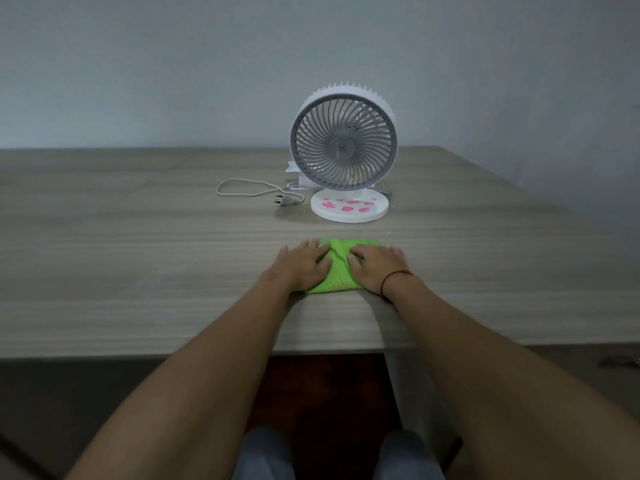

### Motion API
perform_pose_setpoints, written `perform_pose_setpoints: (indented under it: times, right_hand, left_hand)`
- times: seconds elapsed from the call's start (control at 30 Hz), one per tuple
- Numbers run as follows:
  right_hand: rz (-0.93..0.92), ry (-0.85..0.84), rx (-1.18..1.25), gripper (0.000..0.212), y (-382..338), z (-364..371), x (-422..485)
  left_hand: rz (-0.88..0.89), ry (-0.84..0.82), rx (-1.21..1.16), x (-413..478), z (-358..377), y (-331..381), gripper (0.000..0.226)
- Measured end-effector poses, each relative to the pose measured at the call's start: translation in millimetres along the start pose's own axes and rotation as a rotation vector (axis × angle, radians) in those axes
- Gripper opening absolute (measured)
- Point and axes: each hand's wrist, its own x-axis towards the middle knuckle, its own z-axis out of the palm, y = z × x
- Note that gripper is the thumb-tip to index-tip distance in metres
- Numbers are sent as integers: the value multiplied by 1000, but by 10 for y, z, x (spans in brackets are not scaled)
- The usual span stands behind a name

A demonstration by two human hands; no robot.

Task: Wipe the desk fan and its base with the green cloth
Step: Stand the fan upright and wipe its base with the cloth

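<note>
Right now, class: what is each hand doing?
Left hand: open, resting on the green cloth.
Right hand: open, resting on the same cloth.

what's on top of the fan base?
Pink blotches across the white base, and the fan stem at its back. The rear of the base is hidden by the fan head.

No legible text anywhere

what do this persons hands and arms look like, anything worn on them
The left hand and right hand are bare, with no sleeves showing on either arm. A thin red string bracelet circles the right wrist. No gloves, rings or watch can be seen.
</note>
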Motion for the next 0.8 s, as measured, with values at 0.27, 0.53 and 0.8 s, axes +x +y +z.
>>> perform_pose_setpoints:
  times: [0.27,0.53,0.8]
  right_hand:
    - [260,203,403,38,168,-117,383]
    - [458,219,467,41,561,103,1245]
    - [520,291,452,40,778,259,1987]
  left_hand:
    - [-87,317,-535,265,-106,-155,40]
    - [-155,353,-534,1181,-29,-397,35]
    - [-272,359,-672,2049,-120,-587,45]
